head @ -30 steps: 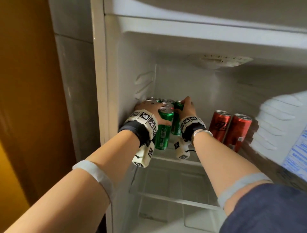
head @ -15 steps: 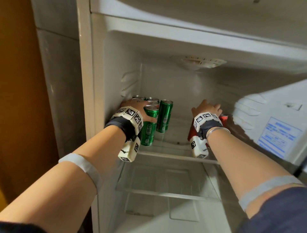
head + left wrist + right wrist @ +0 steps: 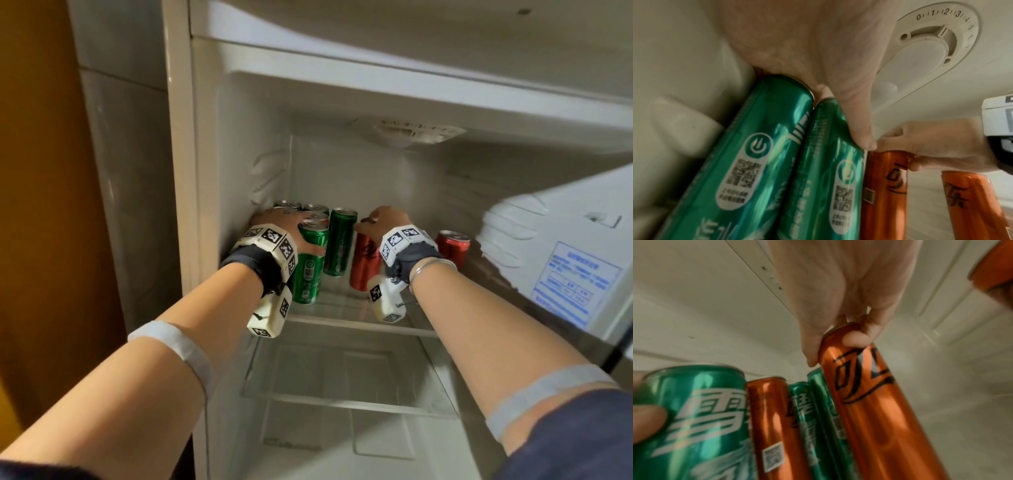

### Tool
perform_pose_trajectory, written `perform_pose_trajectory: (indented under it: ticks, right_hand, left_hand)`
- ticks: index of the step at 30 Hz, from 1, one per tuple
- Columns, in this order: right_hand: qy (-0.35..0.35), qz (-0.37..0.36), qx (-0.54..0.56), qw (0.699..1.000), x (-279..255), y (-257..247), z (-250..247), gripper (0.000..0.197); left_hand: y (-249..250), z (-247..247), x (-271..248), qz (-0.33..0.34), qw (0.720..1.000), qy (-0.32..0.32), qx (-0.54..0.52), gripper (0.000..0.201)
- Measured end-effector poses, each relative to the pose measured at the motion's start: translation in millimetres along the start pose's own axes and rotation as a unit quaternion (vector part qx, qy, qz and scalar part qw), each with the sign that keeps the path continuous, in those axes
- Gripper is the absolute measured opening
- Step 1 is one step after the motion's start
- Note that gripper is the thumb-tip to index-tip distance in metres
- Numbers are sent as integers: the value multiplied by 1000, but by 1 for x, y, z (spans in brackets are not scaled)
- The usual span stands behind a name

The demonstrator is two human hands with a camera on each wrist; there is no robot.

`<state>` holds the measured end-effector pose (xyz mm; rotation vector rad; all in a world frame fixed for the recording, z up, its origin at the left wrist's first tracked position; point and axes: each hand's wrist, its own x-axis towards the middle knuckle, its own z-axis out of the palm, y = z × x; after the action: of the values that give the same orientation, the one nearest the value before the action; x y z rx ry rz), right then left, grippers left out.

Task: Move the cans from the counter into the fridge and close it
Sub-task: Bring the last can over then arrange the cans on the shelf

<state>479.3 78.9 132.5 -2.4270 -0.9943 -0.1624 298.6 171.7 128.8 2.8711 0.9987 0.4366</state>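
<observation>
- Cans are being packed together on the top shelf [image 3: 359,323] of the open fridge [image 3: 178,171]; judging by this, the counter-to-fridge step is near its end.
- Right hand [image 3: 385,222] has its fingers curled over the rim of a red can [image 3: 364,263], pinching it from above, just beside a green can [image 3: 339,243].
- Left hand [image 3: 284,224] lies over the green cluster by the left wall, its thumb curled round the front green can [image 3: 308,263].
- Every can stands upright, long axis vertical, tops up.
- Second red can [image 3: 452,247] stands apart to the right.
- Next move likely calls for letting go of the red can, gathering the far one, then shutting the door [image 3: 565,260].
</observation>
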Motion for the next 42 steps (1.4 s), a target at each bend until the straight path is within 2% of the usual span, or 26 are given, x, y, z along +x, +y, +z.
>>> perform_pose_trajectory:
  ticks: [5, 10, 16, 18, 21, 24, 27, 32, 38, 42]
  right_hand:
    - [1, -42, 87, 995, -2, -23, 19, 46]
    - [10, -53, 104, 993, 3, -27, 32, 51]
    - [4, -74, 77, 994, 3, -15, 31, 42]
    - [68, -48, 59, 995, 3, -4, 19, 35]
    - [170, 35, -62, 983, 0, 30, -9, 29]
    - [132, 145, -136, 971, -11, 61, -30, 40]
    - [72, 193, -56, 977, -25, 84, -38, 52]
    - [72, 127, -1, 989, -35, 93, -33, 48]
    - [29, 24, 51, 998, -47, 44, -7, 42]
    - [21, -20, 68, 997, -53, 18, 10, 39]
  left_hand:
    - [-1, 1, 0, 3, 1000, 11, 0, 82]
    - [-1, 3, 2, 6, 1000, 14, 2, 80]
    - [-2, 3, 0, 17, 1000, 18, -11, 77]
    - [-1, 1, -1, 13, 1000, 14, -10, 77]
    - [0, 0, -2, 3, 1000, 8, 0, 79]
    - [1, -1, -4, 1, 1000, 8, 5, 79]
    - [2, -1, -5, 3, 1000, 10, 2, 79]
    - [2, -2, -5, 7, 1000, 5, -1, 76]
    - [2, -1, -3, 7, 1000, -2, 16, 77]
    - [3, -1, -2, -4, 1000, -4, 23, 74]
